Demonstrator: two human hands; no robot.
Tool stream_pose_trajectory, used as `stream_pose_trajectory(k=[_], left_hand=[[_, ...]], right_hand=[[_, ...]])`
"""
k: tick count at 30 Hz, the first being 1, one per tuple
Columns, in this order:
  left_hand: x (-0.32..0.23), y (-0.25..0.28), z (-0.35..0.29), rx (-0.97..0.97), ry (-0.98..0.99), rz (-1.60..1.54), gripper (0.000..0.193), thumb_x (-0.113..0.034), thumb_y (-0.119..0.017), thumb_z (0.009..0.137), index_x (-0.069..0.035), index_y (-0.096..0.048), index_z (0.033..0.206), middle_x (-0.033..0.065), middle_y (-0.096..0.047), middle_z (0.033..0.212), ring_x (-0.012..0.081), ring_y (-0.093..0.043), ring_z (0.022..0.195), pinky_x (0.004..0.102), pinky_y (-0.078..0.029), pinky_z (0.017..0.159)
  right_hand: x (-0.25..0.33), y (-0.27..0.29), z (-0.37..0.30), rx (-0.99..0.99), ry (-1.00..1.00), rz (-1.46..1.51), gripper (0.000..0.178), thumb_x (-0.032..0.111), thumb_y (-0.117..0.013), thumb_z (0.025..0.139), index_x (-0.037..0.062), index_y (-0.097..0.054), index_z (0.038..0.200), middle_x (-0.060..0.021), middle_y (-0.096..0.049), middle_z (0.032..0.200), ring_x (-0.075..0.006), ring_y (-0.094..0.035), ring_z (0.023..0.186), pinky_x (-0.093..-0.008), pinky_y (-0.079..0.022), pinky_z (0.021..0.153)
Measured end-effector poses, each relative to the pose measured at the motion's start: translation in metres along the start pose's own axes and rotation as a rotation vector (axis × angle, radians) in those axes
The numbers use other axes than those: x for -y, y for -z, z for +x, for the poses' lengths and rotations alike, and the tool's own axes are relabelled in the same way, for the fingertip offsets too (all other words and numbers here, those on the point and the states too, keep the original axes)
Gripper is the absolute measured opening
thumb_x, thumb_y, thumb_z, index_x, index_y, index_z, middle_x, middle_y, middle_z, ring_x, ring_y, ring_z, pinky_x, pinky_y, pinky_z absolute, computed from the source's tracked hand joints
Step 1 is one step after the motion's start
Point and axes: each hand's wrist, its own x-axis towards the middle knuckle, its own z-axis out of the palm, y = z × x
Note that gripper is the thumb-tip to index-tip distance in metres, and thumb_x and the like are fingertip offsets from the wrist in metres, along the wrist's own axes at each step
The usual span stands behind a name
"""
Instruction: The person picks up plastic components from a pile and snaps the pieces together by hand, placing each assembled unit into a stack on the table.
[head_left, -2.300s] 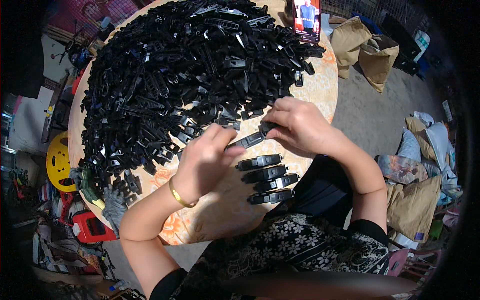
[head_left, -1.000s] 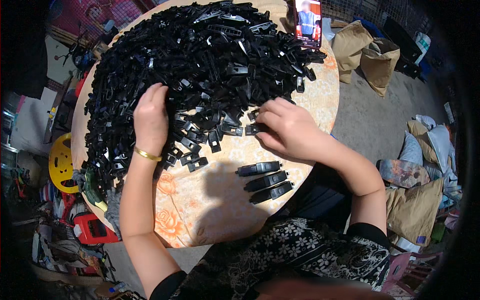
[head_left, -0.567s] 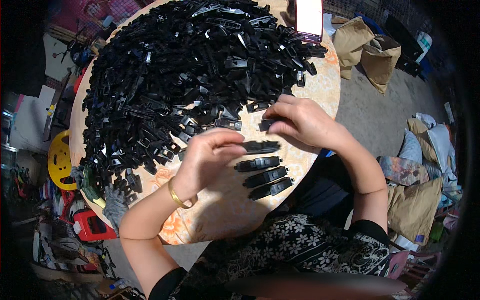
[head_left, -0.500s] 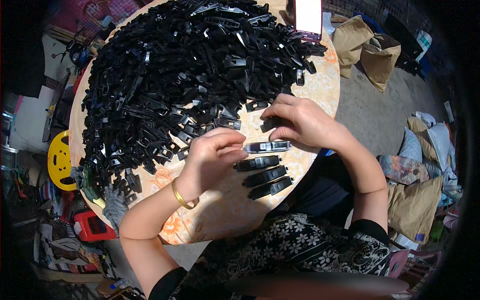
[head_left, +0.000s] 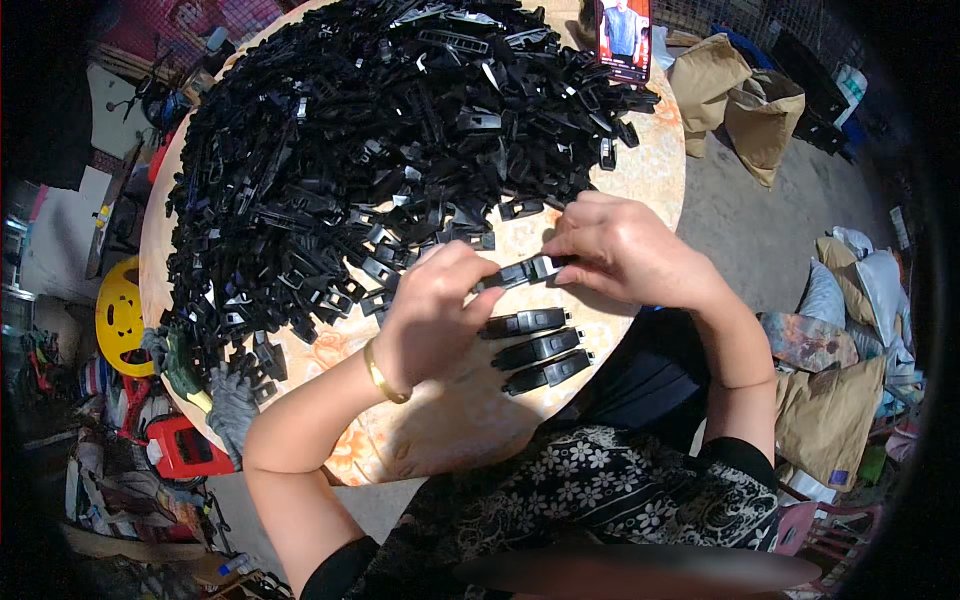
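My left hand (head_left: 435,305) pinches one end of a long black plastic clip-like part (head_left: 520,274) between thumb and fingers. At the part's other end, near a shiny pale section, the fingers of my right hand (head_left: 625,250) are closed on it. Whether this is one part or two pressed together, I cannot tell. Just below lie three similar black parts, side by side: a top one (head_left: 525,322), a middle one (head_left: 540,348) and a bottom one (head_left: 548,373). Beyond my hands spreads a large heap of loose black plastic parts (head_left: 370,140).
The round table (head_left: 450,430) has a pale, orange-flowered cover. A lit phone (head_left: 624,40) stands at its far right edge. Grey gloves (head_left: 232,410) lie at the left edge. Brown paper sacks (head_left: 765,115) and a red plastic thing (head_left: 188,446) are on the floor.
My right hand, which held a small black piece apart, has come to the part at my left hand. Both hands now grip it, slightly farther from me. The phone's picture has changed.
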Motion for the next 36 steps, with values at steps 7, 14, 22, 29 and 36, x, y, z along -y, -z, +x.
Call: stream_pose_trajectory(k=[7,14,22,29,36], left_hand=[[0.002,0.001,-0.001,0.008,0.033,-0.047,0.014,-0.005,-0.075,0.076,-0.002,-0.067,0.088,0.0125,-0.06,0.08,0.0338,-0.059,0.077,0.041,-0.049,0.068],[0.003,-0.001,0.003,0.007,0.038,-0.053,0.012,-0.006,-0.073,0.076,-0.001,-0.067,0.086,0.0127,-0.058,0.077,0.0335,-0.058,0.074,0.0407,-0.048,0.067],[0.007,-0.004,-0.002,0.025,-0.05,-0.139,0.013,-0.007,-0.074,0.075,-0.004,-0.067,0.085,0.0114,-0.057,0.074,0.0325,-0.056,0.071,0.0403,-0.047,0.064],[0.027,0.06,0.024,-0.136,-0.024,0.455,0.02,-0.007,-0.073,0.079,-0.002,-0.067,0.099,0.0135,-0.065,0.097,0.0328,-0.059,0.097,0.0403,-0.048,0.085],[0.074,0.085,0.019,-0.18,0.246,0.607,0.031,-0.004,-0.069,0.082,-0.001,-0.065,0.113,0.0175,-0.061,0.119,0.0367,-0.06,0.106,0.0402,-0.052,0.089]], right_hand=[[-0.014,-0.003,-0.004,0.003,0.005,-0.046,0.027,0.009,-0.077,0.072,0.0004,-0.07,0.096,-0.0124,-0.063,0.084,-0.0324,-0.06,0.08,-0.0409,-0.05,0.069],[-0.01,-0.006,0.004,0.048,0.059,-0.055,0.026,0.006,-0.074,0.073,-0.0008,-0.069,0.098,-0.0131,-0.064,0.087,-0.0322,-0.061,0.084,-0.0411,-0.05,0.072],[0.0,-0.019,0.005,0.054,0.151,0.035,0.023,0.021,-0.073,0.079,0.004,-0.069,0.093,-0.0105,-0.062,0.082,-0.0309,-0.062,0.083,-0.0422,-0.05,0.072],[-0.002,-0.022,0.007,-0.107,0.008,0.022,0.025,0.026,-0.07,0.086,0.0045,-0.068,0.099,-0.0116,-0.063,0.087,-0.0317,-0.063,0.083,-0.0418,-0.052,0.07],[-0.01,-0.045,0.025,-0.219,-0.015,-0.48,0.021,0.013,-0.067,0.081,0.0022,-0.063,0.099,-0.0085,-0.058,0.09,-0.0271,-0.058,0.082,-0.0376,-0.052,0.069]])
